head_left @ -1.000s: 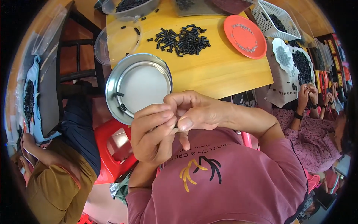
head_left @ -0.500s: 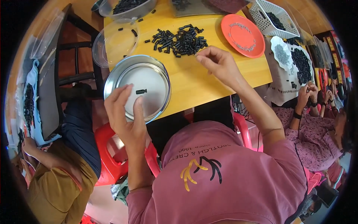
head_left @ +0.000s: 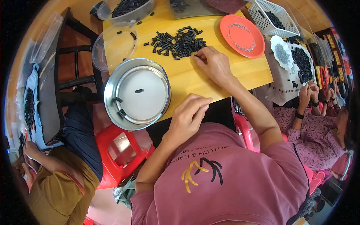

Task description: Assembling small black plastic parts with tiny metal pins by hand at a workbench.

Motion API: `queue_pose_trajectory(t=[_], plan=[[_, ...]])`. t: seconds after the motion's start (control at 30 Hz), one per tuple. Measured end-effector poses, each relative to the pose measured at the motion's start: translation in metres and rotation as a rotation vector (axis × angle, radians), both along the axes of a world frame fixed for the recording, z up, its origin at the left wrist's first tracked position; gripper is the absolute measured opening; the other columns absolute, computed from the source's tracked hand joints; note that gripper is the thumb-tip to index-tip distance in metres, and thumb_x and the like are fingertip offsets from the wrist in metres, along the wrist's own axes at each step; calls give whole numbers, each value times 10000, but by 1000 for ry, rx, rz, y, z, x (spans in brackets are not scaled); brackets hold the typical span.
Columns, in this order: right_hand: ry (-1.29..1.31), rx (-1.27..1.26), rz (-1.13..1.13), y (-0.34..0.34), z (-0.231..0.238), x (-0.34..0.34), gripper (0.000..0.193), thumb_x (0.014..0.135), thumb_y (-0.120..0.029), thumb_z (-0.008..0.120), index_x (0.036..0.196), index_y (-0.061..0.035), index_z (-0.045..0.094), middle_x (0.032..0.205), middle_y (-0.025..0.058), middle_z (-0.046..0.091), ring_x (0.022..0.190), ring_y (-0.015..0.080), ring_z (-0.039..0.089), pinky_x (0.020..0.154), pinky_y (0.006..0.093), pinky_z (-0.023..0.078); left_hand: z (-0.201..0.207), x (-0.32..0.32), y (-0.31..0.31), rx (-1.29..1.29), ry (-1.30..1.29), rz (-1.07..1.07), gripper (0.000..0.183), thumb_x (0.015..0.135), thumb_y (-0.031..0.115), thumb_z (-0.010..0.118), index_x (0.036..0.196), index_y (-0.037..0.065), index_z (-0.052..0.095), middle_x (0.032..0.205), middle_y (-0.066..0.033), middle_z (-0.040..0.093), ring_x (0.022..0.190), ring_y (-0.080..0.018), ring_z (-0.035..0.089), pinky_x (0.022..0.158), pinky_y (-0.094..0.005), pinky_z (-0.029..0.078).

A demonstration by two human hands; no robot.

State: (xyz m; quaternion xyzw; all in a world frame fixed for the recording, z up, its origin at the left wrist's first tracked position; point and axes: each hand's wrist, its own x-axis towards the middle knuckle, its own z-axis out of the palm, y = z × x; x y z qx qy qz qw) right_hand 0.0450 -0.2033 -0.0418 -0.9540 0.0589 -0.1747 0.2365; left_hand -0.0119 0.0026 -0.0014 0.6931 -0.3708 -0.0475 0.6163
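My right hand (head_left: 214, 64) is at the right edge of a heap of small black plastic cylinders (head_left: 176, 43). Its thumb and index finger are pinched together, with a dark bit of one such piece at the tips. Near the table's front edge hovers my left hand (head_left: 187, 116), fingers stretched to the right and nothing seen in them. To its left stands a round metal tin (head_left: 163, 101). One black cylinder (head_left: 139, 90) lies in the middle of the tin's floor, and two more rest by its left and lower wall.
A red plate (head_left: 240, 41) holds a ring of small grey parts. Behind the tin are a clear lid (head_left: 98, 48) and a tub (head_left: 144, 14) of black pieces. A white basket (head_left: 258, 17) stands at the far right. Co-workers sit on both sides; a red stool (head_left: 108, 172) is at left.
My left hand has moved from above the tin to the right, uncovering two black cylinders by the tin's wall. My right hand has dropped closer to the table and its fingers have closed.
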Motion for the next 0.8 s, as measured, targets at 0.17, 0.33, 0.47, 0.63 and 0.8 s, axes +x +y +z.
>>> queue_pose_trajectory(t=[0.17, 0.33, 0.47, 0.63, 0.8], plan=[[-4, 311, 168, -12, 13, -21, 170, 857, -167, 738, 929, -22, 683, 826, 85, 678, 642, 182, 659, 588, 312, 514, -45, 8, -26, -132, 551, 143, 181, 950, -6, 592, 1125, -29, 637, 995, -90, 635, 844, -153, 662, 762, -276, 537], [93, 847, 194, -15, 22, -53, 133, 909, -82, 710, 991, 15, 668, 879, 16, 690, 732, 38, 616, 646, 210, 501, -37, 28, -45, -211, 506, 221, 279, 999, 60, 577, 1260, -32, 608, 1124, -81, 669, 924, -121, 655, 836, -263, 526], [127, 1075, 260, -8, 23, -69, 124, 966, -52, 635, 1062, 25, 625, 958, 72, 683, 908, 138, 682, 772, 251, 535, -38, 29, -51, -245, 411, 210, 205, 961, -1, 621, 1156, -49, 660, 1065, -84, 684, 896, -113, 652, 825, -243, 528], [133, 1217, 187, -1, 26, -80, 76, 953, -32, 646, 1006, 14, 615, 967, 80, 674, 869, 124, 681, 699, 254, 544, -42, 25, -52, -318, 497, 195, 136, 943, -40, 625, 1079, -38, 639, 938, -100, 683, 826, -138, 658, 765, -256, 538], [53, 934, 252, -8, 35, -81, 92, 926, -20, 672, 1000, 18, 634, 987, 88, 668, 829, 128, 667, 697, 257, 534, -42, 24, -55, -328, 547, 165, 153, 936, -51, 626, 1083, -16, 647, 985, -77, 669, 845, -124, 658, 784, -244, 539]])
